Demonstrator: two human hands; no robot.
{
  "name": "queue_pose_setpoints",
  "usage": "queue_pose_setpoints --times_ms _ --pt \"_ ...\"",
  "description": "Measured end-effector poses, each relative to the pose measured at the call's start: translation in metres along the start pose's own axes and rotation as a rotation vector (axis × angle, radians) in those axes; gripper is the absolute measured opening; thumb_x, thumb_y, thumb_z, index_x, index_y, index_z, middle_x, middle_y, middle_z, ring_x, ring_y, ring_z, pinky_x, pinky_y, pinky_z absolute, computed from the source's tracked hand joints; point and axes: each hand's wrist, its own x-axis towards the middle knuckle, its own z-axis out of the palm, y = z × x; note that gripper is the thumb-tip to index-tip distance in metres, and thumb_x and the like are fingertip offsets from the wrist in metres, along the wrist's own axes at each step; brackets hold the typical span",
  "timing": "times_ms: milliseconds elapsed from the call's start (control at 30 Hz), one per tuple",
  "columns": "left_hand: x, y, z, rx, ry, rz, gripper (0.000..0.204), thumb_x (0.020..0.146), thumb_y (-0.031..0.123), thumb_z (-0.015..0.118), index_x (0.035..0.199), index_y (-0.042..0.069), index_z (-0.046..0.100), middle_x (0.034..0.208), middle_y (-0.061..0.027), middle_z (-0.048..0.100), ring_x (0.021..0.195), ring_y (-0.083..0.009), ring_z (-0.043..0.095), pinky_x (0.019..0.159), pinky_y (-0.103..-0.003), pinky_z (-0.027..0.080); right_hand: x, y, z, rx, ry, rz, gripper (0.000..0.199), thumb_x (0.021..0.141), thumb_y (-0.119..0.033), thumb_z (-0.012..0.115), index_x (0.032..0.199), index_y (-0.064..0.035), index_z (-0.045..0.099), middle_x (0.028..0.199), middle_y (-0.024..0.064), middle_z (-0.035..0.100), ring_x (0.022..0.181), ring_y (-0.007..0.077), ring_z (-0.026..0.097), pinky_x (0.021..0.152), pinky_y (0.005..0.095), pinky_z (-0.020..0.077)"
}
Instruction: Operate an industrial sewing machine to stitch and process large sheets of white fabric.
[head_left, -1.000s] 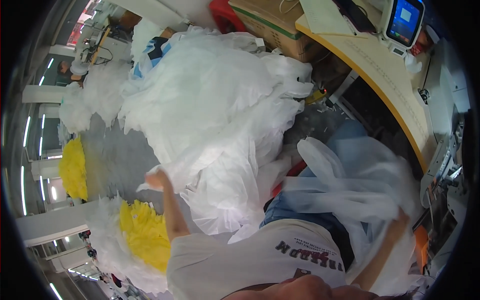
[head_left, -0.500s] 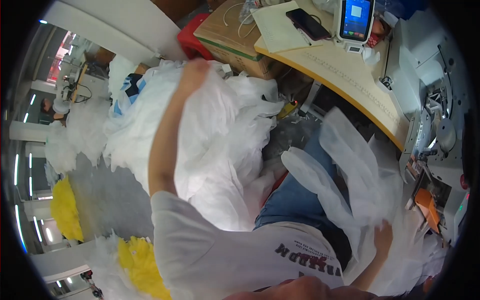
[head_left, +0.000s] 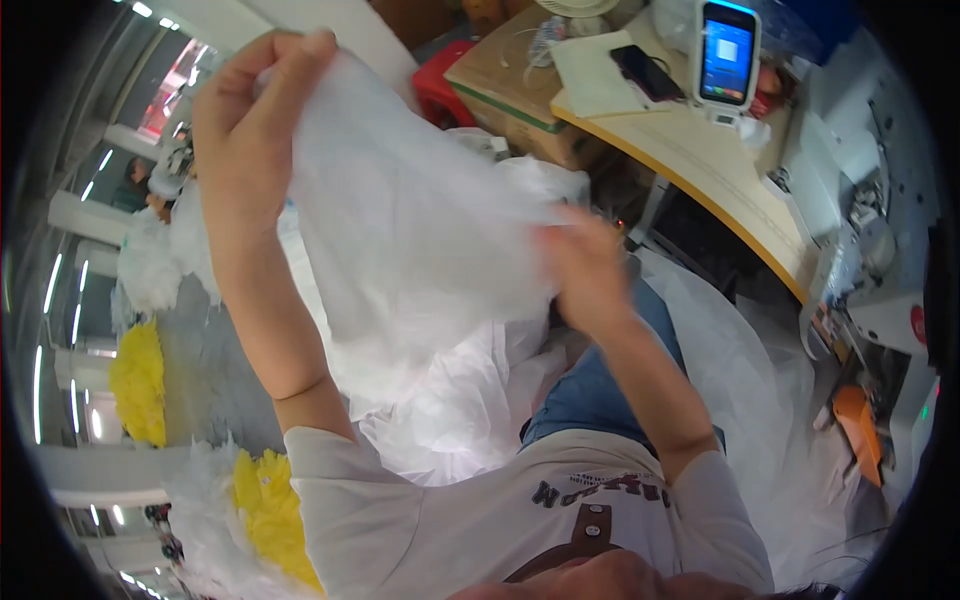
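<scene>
Above white pile [head_left: 445,415], sheer cloth [head_left: 420,230] now up; L hand [head_left: 248,125] pinches edge closed; R hand [head_left: 590,268] just joined, so 2-handed now; R grip blurred, can't tell

white cloth [head_left: 400,220]: sheer, matt | dark phone [head_left: 646,72]: glossy | box [head_left: 497,72]: matt cardboard

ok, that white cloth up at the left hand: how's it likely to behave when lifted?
Likely floppy: the white cloth drapes with soft creases from the left hand. Probably light for its size, since it looks thin and slightly sheer. It might drag or catch, as its lower part blends visually into the white heap below.
</scene>
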Motion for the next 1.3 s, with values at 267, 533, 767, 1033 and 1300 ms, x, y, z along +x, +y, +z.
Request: queue_pose_setpoints --times_ms 267,533,767,1033,1300 --pt "-0.125 -0.120 0.241 0.003 -0.886 -0.058 0.013 0.080 0.015 0.064 0.088 0.005 0.062 0.069 -0.0063 0.060 0.060 -0.0136 0.054 0.058 -0.029 0.044 -0.198 -0.005 -0.187 -0.932 1.120 -0.263 0.020 0.072 0.000 0.058 0.092 -0.0025 0.058 0.070 0.0031 0.053 0.058 0.0081 0.043 0.055 0.0215 0.0359" --pt "-0.195 0.022 0.374 -0.296 -0.644 0.592 0.036 0.074 0.010 0.064 0.109 0.007 0.054 0.086 -0.0103 0.062 0.067 -0.0270 0.061 0.061 -0.034 0.049 -0.263 -0.010 -0.190 -1.048 1.398 0.049 0.021 0.074 -0.002 0.057 0.094 -0.0033 0.060 0.066 0.0086 0.052 0.058 0.0143 0.048 0.056 0.0255 0.0397" --pt "-0.169 -0.026 0.344 0.036 -0.775 0.278 0.014 0.078 0.005 0.057 0.092 0.006 0.059 0.078 -0.0134 0.062 0.064 -0.0287 0.060 0.059 -0.036 0.048 -0.295 0.004 -0.272 -1.224 1.510 0.082 0.015 0.074 -0.006 0.059 0.088 -0.0009 0.061 0.065 0.0087 0.055 0.060 0.0179 0.055 0.058 0.0262 0.0434" --pt "-0.104 -0.184 0.284 -0.724 -1.047 -0.999 0.020 0.080 0.004 0.057 0.099 0.002 0.061 0.087 -0.0044 0.063 0.082 -0.0152 0.060 0.072 -0.030 0.048 -0.234 0.044 -0.261 0.172 0.936 -0.033 0.016 0.077 -0.012 0.066 0.073 0.0003 0.056 0.053 0.0029 0.048 0.047 0.0102 0.042 0.046 0.0264 0.0341" --pt "-0.065 -0.161 0.311 -0.507 -0.682 -1.207 0.024 0.082 0.012 0.058 0.104 0.003 0.059 0.089 -0.0008 0.060 0.078 -0.0127 0.056 0.071 -0.025 0.045 -0.195 0.061 -0.281 -0.833 1.329 -0.042 0.018 0.086 -0.014 0.058 0.078 0.0015 0.055 0.049 0.0043 0.042 0.044 0.0089 0.036 0.043 0.0255 0.0321"
